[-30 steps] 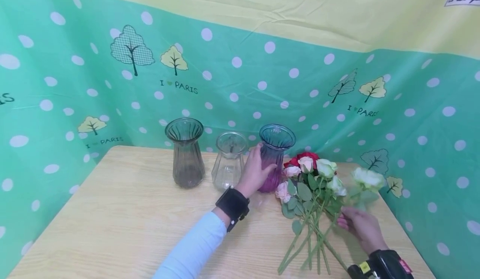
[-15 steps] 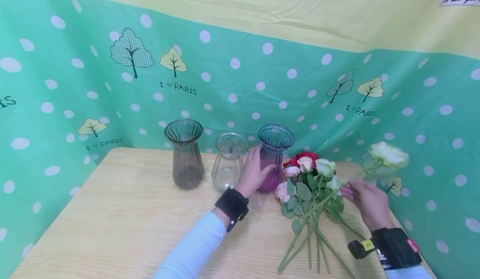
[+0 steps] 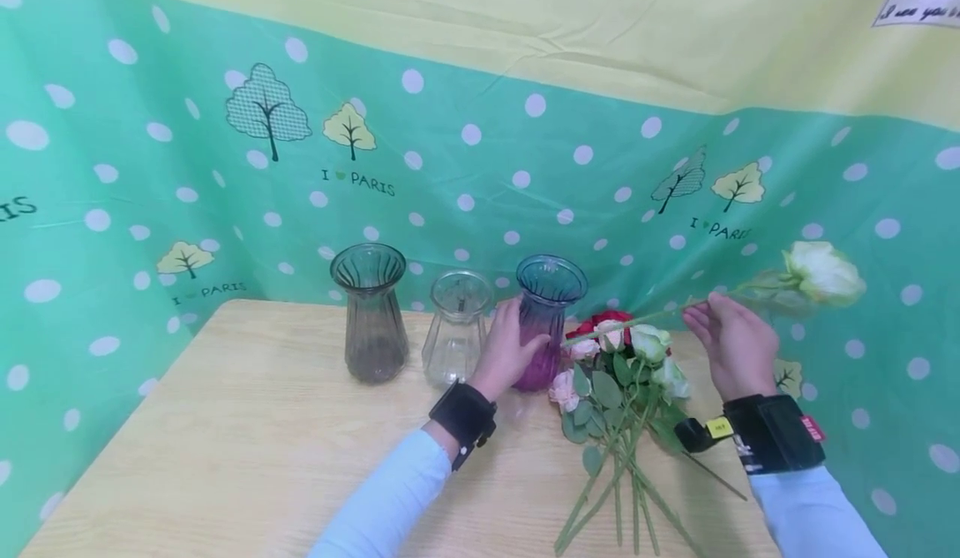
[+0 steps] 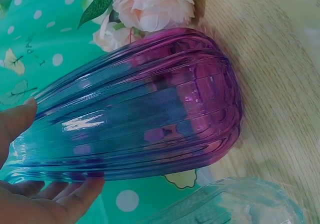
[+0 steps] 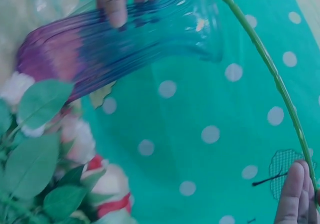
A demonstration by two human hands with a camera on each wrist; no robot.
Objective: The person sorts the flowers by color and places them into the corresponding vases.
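My left hand [image 3: 512,347] grips a blue-to-purple glass vase [image 3: 542,349] that stands upright on the table, thumb on one side and fingers on the other in the left wrist view. Up at the right, my right hand [image 3: 735,337] pinches the green stem [image 5: 272,68] of a white rose [image 3: 825,273]. The rose's bloom points right, and its stem slants down leftward toward the vase, passing above the other flowers. On the table beside the vase lies a bunch of roses [image 3: 651,343] in pink, red and white, their stems crossed toward the front.
A clear glass vase [image 3: 453,345] stands just left of the held one, and a grey glass vase [image 3: 375,337] farther left. Behind the wooden table [image 3: 225,441] hangs a green dotted cloth [image 3: 465,166], which also runs along both sides.
My right hand has risen, lifting the white rose out of the bunch and up to the right, its stem now swung nearly level. My left hand stays on the vase.
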